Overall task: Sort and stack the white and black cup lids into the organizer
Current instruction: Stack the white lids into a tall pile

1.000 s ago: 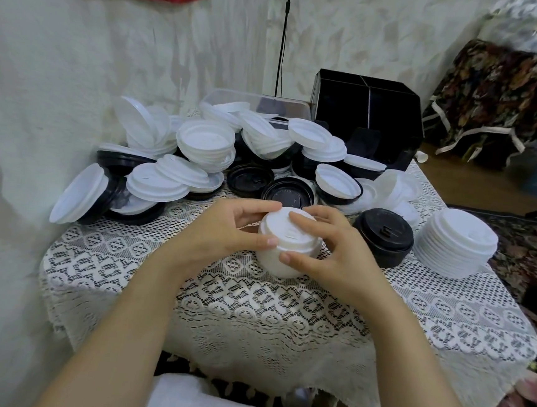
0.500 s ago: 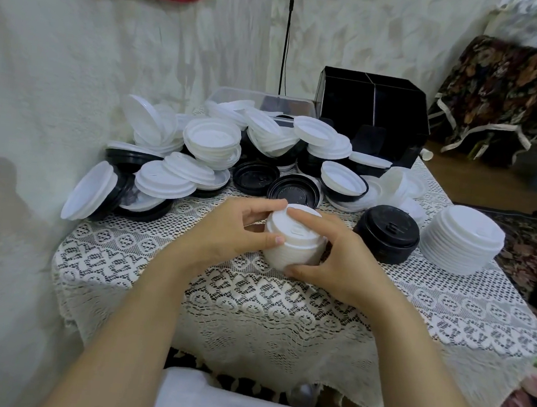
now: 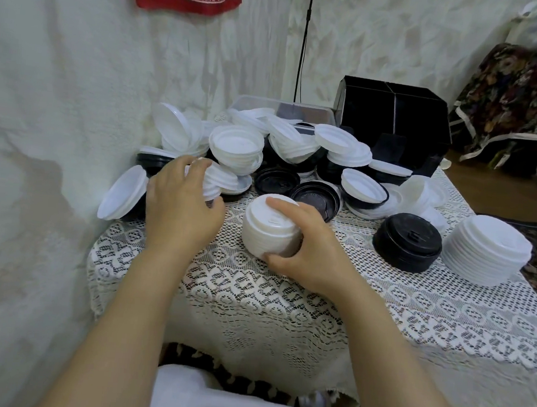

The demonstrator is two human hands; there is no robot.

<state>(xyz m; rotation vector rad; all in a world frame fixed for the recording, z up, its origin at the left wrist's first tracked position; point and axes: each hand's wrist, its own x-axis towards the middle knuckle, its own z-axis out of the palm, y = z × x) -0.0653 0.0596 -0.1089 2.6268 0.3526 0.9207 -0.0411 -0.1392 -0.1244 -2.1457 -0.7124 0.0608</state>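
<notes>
- On the lace cloth (image 3: 284, 302), the right hand (image 3: 309, 242) wraps a white stack (image 3: 266, 232) of lids, fingers curled over its top and thumb under its near side.
- The left hand (image 3: 180, 208) reaches into the pile (image 3: 265, 151), fingers closing on white lids (image 3: 214, 182).
- The organizer (image 3: 395, 117) stands behind the pile.
- A black stack (image 3: 406, 241) and a wide white stack (image 3: 487, 251) sit to the right.

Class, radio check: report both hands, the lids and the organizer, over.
Right hand steadies white lid stack. Left hand grasps loose white lids. Black organizer behind unsorted pile, not reached.
</notes>
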